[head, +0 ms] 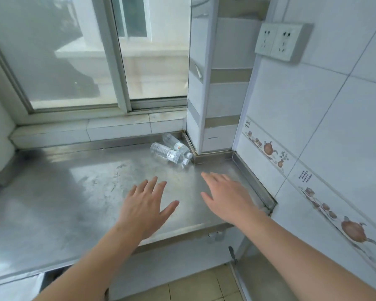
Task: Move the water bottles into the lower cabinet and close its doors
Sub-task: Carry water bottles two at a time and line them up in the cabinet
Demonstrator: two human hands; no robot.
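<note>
Your left hand [147, 206] and right hand [228, 195] hover spread above the steel counter [63, 192], two water bottles [170, 152] lying beyond

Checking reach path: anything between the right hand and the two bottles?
Head view: only bare steel counter between the right hand and the bottles.

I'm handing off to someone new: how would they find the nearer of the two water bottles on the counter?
Start at the steel countertop and follow it to the back right corner, where the window sill meets the white tiled pillar. Two clear bottles lie there on their sides, side by side. The nearer bottle lies closer to the hands; the far bottle lies behind it, nearer the sill.
</note>
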